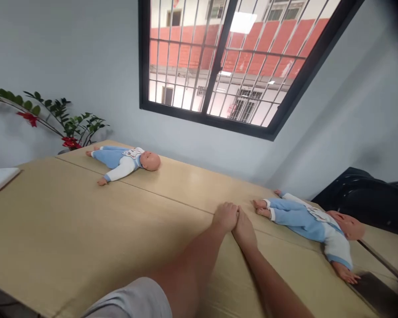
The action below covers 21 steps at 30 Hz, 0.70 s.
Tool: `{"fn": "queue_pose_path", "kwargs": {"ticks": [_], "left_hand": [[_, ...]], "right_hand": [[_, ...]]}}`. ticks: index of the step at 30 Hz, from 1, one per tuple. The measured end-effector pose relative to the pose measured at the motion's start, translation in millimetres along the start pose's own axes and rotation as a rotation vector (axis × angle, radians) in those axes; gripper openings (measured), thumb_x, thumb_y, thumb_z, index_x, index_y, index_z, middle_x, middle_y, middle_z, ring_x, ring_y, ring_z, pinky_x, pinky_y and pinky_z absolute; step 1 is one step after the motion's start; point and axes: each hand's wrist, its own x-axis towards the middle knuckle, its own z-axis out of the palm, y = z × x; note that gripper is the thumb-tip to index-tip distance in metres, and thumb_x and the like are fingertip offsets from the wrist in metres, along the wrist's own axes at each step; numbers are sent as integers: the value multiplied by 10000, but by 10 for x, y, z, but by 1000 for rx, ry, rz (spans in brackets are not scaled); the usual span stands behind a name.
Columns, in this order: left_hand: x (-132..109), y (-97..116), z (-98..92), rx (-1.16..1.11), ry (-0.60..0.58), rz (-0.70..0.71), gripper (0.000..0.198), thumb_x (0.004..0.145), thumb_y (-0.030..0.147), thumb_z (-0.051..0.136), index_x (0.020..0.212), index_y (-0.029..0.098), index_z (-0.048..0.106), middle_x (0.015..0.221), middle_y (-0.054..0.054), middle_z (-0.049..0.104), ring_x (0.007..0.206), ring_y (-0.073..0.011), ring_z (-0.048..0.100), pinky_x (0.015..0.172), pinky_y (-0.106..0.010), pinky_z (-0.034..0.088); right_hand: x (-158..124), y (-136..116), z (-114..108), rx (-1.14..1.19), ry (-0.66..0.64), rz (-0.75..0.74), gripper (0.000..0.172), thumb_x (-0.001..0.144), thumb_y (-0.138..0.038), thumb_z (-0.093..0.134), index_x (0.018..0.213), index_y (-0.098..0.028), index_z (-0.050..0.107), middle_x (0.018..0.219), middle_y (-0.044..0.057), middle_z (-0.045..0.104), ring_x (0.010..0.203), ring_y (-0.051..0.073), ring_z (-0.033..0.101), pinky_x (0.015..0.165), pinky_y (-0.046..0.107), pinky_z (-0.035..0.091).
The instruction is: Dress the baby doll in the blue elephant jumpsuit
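Touching: left hand (226, 217), right hand (244, 229). Nearer doll (296, 221): bib print (318, 214) unreadable.

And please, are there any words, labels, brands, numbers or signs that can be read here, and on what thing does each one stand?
No text can be read.
Left doll: chest print too small and blurred.
Right doll: chest print also too small and blurred.

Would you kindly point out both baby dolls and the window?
Left baby doll (116, 158), head view: its blue clothing.
Right baby doll (305, 226), head view: its blue clothing.
Window (218, 61), head view: dark central bar.
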Motion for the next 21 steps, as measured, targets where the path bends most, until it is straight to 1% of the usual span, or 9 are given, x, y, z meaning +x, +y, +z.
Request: {"fn": "queue_pose_path", "kwargs": {"ticks": [2, 4, 6, 9, 11, 13, 15, 18, 21], "left_hand": [[-190, -56, -214, 95, 0, 26, 222, 932, 224, 523, 1099, 161, 656, 1167, -137, 667, 1171, -276, 552, 1074, -456, 427], [-348, -148, -430, 167, 7, 38, 237, 897, 225, 568, 1112, 164, 649, 1163, -127, 665, 1157, -277, 549, 1050, -440, 433], [-480, -269, -646, 222, 26, 33, 257, 878, 215, 583, 1123, 170, 644, 1161, -116, 664, 1146, -271, 549, 1034, -423, 434], [-636, -487, -961, 291, 70, -5, 261, 889, 206, 562, 1137, 174, 637, 1163, -112, 659, 1141, -264, 546, 1025, -412, 431], [-715, -657, -1183, 335, 97, -35, 271, 899, 209, 552, 1156, 179, 631, 1167, -111, 654, 1145, -260, 543, 1030, -407, 428], [-774, -861, -1440, 381, 122, -69, 292, 899, 201, 546, 1180, 182, 624, 1178, -111, 650, 1159, -255, 538, 1045, -399, 419], [-816, -1108, -1749, 432, 154, -118, 331, 890, 175, 536, 1211, 176, 614, 1207, -118, 644, 1188, -255, 530, 1073, -393, 400], [-868, -1536, -2290, 519, 231, -239, 415, 889, 162, 511, 1297, 125, 578, 1283, -164, 623, 1258, -294, 501, 1123, -432, 356], [-948, -1956, -2839, 605, 293, -366, 516, 896, 178, 494, 1397, 55, 510, 1419, -226, 558, 1361, -348, 437, 1179, -480, 286]], "right_hand": [[-105, -260, 2, -17, -64, 74, 573, 952, -183, 383, 1495, 1, 399, 1484, 224, 555, 1351, 284, 547, 1155, 368, 400], [-184, -377, -77, -72, -137, 223, 540, 966, -190, 368, 1471, -15, 446, 1457, 223, 579, 1321, 288, 580, 1115, 354, 426], [-255, -439, -184, -113, -198, 333, 491, 972, -195, 362, 1412, -47, 522, 1396, 219, 621, 1250, 293, 633, 1043, 357, 469], [-373, -538, -315, -130, -250, 393, 422, 972, -194, 353, 1258, -69, 638, 1280, 222, 680, 1160, 307, 681, 958, 375, 503], [-460, -612, -369, -132, -269, 422, 419, 972, -188, 337, 1199, -78, 670, 1252, 221, 695, 1146, 311, 689, 942, 382, 506], [-542, -672, -402, -126, -276, 443, 434, 974, -187, 325, 1211, -80, 672, 1276, 219, 691, 1164, 307, 683, 949, 377, 502], [-605, -704, -427, -115, -278, 450, 447, 976, -183, 320, 1236, -76, 668, 1302, 214, 684, 1187, 294, 674, 965, 362, 496], [-649, -703, -456, -97, -282, 454, 460, 967, -174, 329, 1253, -73, 674, 1319, 209, 685, 1210, 280, 666, 976, 346, 493], [-648, -675, -469, -85, -280, 462, 476, 960, -180, 338, 1274, -68, 678, 1339, 210, 681, 1205, 284, 673, 972, 351, 498]]}}
